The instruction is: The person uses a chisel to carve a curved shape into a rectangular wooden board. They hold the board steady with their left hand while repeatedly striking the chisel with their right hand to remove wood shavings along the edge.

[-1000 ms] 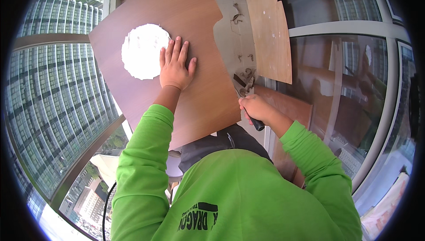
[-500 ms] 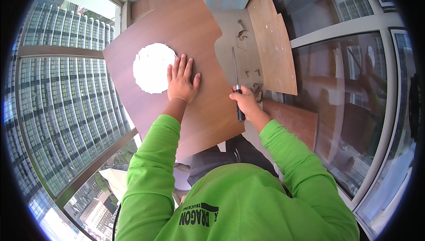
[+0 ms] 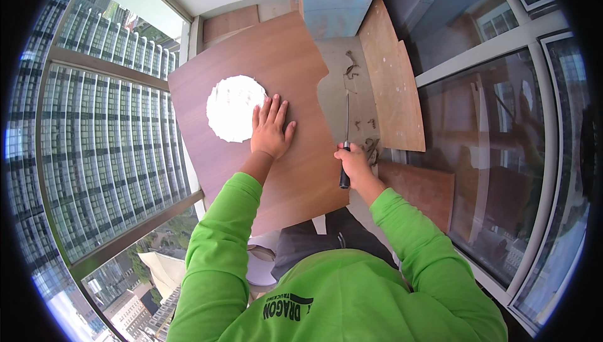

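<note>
A large reddish-brown wooden board (image 3: 295, 172) lies in front of me, with a notch in its right edge. On it is a bright white round patch (image 3: 235, 108) with a ragged rim; whether it is a sheet or an opening I cannot tell. My left hand (image 3: 271, 131) rests flat on the board, fingers spread, its fingertips at the patch's right rim. Off the board's right edge, my right hand (image 3: 357, 163) is closed round the black handle of a screwdriver (image 3: 345, 169). Its long thin shaft points away from me, and the tip touches nothing I can make out.
Tall windows (image 3: 113, 147) run along the left; glass panels in a pale frame (image 3: 483, 59) line the right. Wooden panels (image 3: 396, 91) lean there, and a reddish board (image 3: 418, 191) lies below. Dark scraps (image 3: 351, 65) litter the floor. A blue-stained box (image 3: 339, 3) stands at the back.
The whole view has shifted, so everything sits slightly lower and further right. My left hand stays flat beside the white patch, and my right hand keeps its grip on the screwdriver.
</note>
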The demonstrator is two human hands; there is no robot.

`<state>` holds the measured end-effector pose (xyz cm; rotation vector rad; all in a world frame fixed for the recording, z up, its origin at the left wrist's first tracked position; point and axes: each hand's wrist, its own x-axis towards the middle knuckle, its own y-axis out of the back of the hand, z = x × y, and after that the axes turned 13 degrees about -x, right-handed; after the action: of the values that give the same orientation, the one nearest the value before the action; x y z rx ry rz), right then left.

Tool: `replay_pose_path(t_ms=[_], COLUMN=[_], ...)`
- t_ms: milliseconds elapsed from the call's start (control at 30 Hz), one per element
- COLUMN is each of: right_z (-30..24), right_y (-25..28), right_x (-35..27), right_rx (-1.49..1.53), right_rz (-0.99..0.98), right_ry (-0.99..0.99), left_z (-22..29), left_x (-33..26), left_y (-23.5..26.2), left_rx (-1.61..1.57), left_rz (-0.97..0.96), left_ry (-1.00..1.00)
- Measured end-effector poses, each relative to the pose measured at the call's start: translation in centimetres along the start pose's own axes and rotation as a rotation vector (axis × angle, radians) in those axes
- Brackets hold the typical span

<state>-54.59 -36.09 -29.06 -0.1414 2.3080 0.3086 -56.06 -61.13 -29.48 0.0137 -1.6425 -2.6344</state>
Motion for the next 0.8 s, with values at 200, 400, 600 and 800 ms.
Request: replay_pose_path(t_ms=[200, 400, 600, 800], right_z=[2.7, 1.8, -8.3, -10.5], right_y=[-0.4, 3.3, 8.6, 9.2], right_x=[-1.8, -0.4, -3.0, -3.1], right_rx=[0.011, -0.442, 0.329, -0.362], right_rz=[-0.05, 0.002, -0.552, -0.371], right_ry=[0.0, 0.232, -0.01, 0.321], left_z=[-0.2, -0.3, -1.0, -0.5], left_x=[-1.7, 0.3, 2.4, 2.1], left_y=[0.7, 1.8, 1.5, 1.8], left_rx=[-0.009, -0.044, 0.03, 0.044], left_rz=[-0.019, -0.051, -0.08, -0.085], left_ry=[-0.059, -0.111, -0.136, -0.108])
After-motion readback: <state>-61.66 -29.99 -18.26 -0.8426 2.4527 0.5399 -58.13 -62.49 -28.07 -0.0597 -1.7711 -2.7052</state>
